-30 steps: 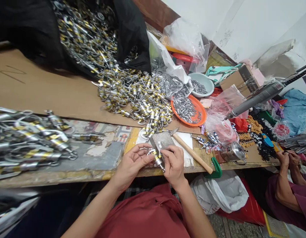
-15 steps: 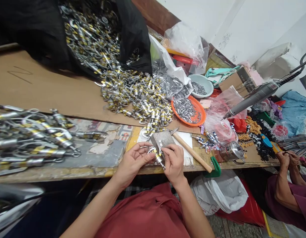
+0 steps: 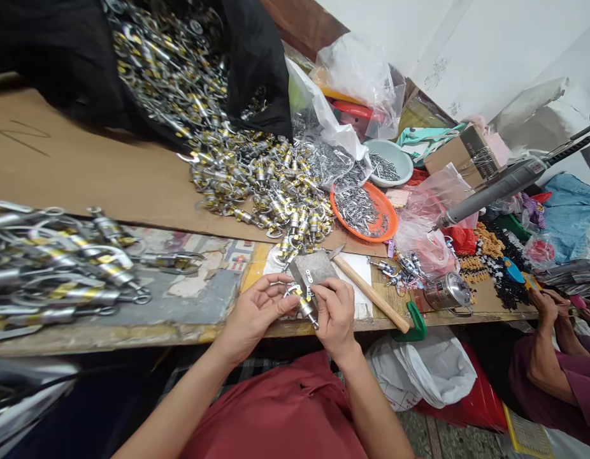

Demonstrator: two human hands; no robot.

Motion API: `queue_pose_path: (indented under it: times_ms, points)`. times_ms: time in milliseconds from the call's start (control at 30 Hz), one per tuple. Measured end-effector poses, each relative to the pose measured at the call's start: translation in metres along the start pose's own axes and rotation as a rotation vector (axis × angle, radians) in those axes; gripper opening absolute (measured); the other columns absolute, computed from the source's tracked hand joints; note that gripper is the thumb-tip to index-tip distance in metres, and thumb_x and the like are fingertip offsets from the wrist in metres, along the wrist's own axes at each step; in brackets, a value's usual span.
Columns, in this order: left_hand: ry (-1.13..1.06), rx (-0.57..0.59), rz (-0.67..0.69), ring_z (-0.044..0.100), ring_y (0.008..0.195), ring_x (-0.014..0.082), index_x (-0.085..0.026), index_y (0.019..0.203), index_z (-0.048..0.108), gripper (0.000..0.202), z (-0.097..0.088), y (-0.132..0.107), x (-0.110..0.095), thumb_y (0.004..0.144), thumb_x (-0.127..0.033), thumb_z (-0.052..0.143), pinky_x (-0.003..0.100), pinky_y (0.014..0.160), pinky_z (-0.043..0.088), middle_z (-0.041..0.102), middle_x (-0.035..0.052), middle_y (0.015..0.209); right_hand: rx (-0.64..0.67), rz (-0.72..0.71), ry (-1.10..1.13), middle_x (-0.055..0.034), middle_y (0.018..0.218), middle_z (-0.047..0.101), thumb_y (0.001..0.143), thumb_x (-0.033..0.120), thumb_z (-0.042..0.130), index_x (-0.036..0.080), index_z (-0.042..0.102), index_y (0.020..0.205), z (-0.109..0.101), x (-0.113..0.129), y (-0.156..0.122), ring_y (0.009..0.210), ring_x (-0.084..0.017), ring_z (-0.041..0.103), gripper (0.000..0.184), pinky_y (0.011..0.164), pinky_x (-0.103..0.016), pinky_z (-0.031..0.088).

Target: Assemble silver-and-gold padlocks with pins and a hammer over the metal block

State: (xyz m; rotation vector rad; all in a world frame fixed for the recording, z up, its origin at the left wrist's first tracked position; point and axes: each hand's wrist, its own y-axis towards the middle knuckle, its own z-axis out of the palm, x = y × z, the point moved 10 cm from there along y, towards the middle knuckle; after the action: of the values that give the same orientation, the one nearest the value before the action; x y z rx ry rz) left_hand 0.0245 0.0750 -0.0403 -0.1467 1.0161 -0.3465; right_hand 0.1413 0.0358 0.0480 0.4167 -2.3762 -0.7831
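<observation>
Over the table edge, both hands are at a small silver cylinder with yellow parts, which tilts with its ringed end toward me. My left hand pinches its upper end between thumb and fingers. My right hand has closed fingertips on its right side. A grey metal block lies just beyond my fingers, with small flat silver links at its face. To the right rests a hammer with a wooden handle. More such cylinders form a heap behind the block.
An orange plate and a pale bowl hold small metal pins. A black bag spills cylinders onto cardboard. More lie at the left. A grey electric screwdriver hangs at right, near a metal cup and a co-worker's hands.
The view has shifted slightly. My hands keep their hold on the cylinder, with almost no visible movement. The co-worker's hands at the right have shifted a little.
</observation>
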Motion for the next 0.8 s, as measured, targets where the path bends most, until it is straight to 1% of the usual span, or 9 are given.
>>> queue_pose_path:
  times_ms: [133,267,367,500,567,633,733,800]
  points:
    - [-0.011,-0.005,-0.019,0.058,0.055,0.0086,-0.016,0.090,0.057,0.044,0.000,0.000,0.002,0.055,-0.024,0.082,0.019,0.055,0.050,0.065,-0.0035,0.068,0.006,0.004,0.006,-0.0079,0.094,0.058,0.090,0.016,0.040,0.019,0.062,0.099,0.001,-0.001,0.000,0.090,-0.020,0.052,0.024,0.077,-0.035,0.043]
    - [-0.039,0.003,-0.041,0.060,0.060,0.0094,-0.016,0.090,0.057,0.045,0.001,0.002,0.003,0.053,-0.022,0.082,0.019,0.057,0.050,0.066,-0.0020,0.072,0.032,0.013,0.014,-0.0081,0.094,0.059,0.090,0.017,0.041,0.019,0.063,0.100,0.001,-0.003,0.000,0.090,-0.020,0.052,0.024,0.078,-0.036,0.043]
    - [-0.068,0.029,-0.055,0.061,0.064,0.0101,-0.016,0.089,0.057,0.045,0.003,0.003,0.003,0.053,-0.021,0.083,0.019,0.060,0.050,0.067,-0.0010,0.075,0.062,0.026,0.038,-0.0079,0.094,0.059,0.090,0.017,0.043,0.019,0.064,0.099,0.001,-0.003,0.002,0.090,-0.020,0.052,0.023,0.078,-0.036,0.044]
    - [-0.064,0.086,-0.058,0.061,0.068,0.0103,-0.017,0.089,0.057,0.042,0.007,0.003,0.004,0.056,-0.021,0.082,0.018,0.063,0.050,0.068,-0.0009,0.075,0.101,0.050,0.110,-0.0065,0.092,0.061,0.089,0.017,0.046,0.021,0.065,0.097,-0.002,-0.005,0.007,0.088,-0.019,0.054,0.021,0.077,-0.035,0.046]
    - [-0.047,0.115,-0.061,0.061,0.070,0.0111,-0.017,0.088,0.057,0.040,0.009,0.003,0.006,0.057,-0.022,0.082,0.019,0.065,0.050,0.068,-0.0003,0.077,0.096,0.081,0.183,-0.0062,0.093,0.061,0.088,0.015,0.048,0.021,0.064,0.098,-0.007,-0.010,0.011,0.088,-0.018,0.056,0.020,0.078,-0.034,0.047]
    - [-0.024,0.125,-0.065,0.062,0.073,0.0116,-0.017,0.088,0.057,0.040,0.009,0.004,0.007,0.057,-0.023,0.082,0.020,0.067,0.050,0.067,0.0002,0.080,0.060,0.133,0.243,-0.0062,0.093,0.061,0.088,0.014,0.049,0.021,0.064,0.098,-0.014,-0.021,0.016,0.089,-0.017,0.058,0.020,0.080,-0.033,0.048]
    - [0.000,0.122,-0.068,0.061,0.073,0.0112,-0.018,0.089,0.057,0.040,0.009,0.005,0.006,0.058,-0.025,0.081,0.019,0.067,0.050,0.066,-0.0002,0.081,-0.009,0.203,0.254,-0.0055,0.093,0.061,0.087,0.013,0.051,0.021,0.064,0.096,-0.026,-0.040,0.020,0.090,-0.017,0.058,0.019,0.081,-0.033,0.048]
    - [0.012,0.132,-0.076,0.061,0.072,0.0112,-0.018,0.090,0.057,0.040,0.011,0.005,0.005,0.059,-0.026,0.081,0.019,0.066,0.050,0.065,-0.0003,0.081,-0.020,0.223,0.247,-0.0049,0.092,0.060,0.086,0.013,0.052,0.022,0.064,0.096,-0.030,-0.047,0.021,0.089,-0.017,0.058,0.018,0.079,-0.032,0.048]
